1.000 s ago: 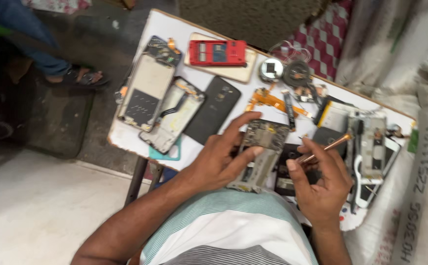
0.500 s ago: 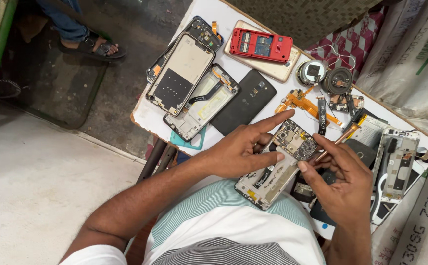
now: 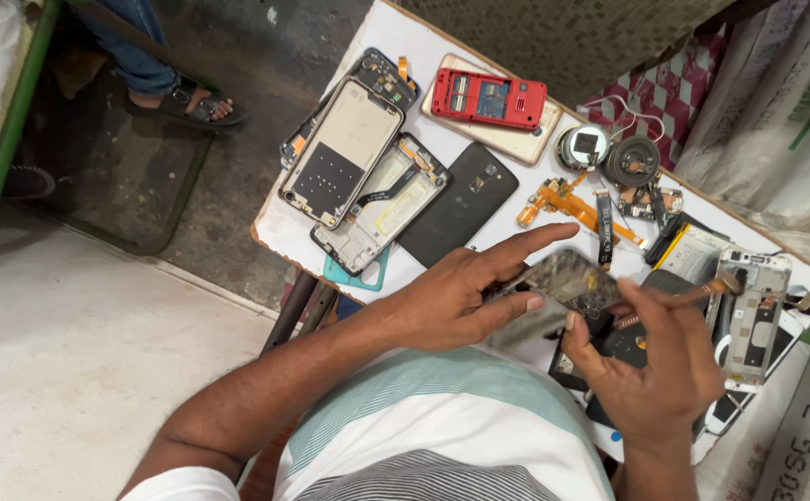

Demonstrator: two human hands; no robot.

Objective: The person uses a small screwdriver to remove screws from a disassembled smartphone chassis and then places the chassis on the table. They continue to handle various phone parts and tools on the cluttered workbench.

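Note:
My left hand (image 3: 456, 299) grips an opened phone frame (image 3: 567, 283) with bare circuit parts, tilted above the near edge of a small white table (image 3: 386, 28). My right hand (image 3: 651, 371) holds a thin wooden-handled tool (image 3: 693, 295) whose tip meets the frame. The motion blurs the frame's lower half.
On the table lie several stripped phone frames (image 3: 342, 153), a black phone back (image 3: 458, 202), a red phone (image 3: 488, 97) on a gold one, orange flex cables (image 3: 563, 204), round parts (image 3: 631, 161) and more frames (image 3: 750, 315) at the right. Another person's sandalled foot (image 3: 187, 104) rests on the floor. Sacks (image 3: 776, 111) stand at right.
The view has swung so the table sits further right and higher. My left hand has turned the phone frame more edge-on, and my right hand now works the tool at it.

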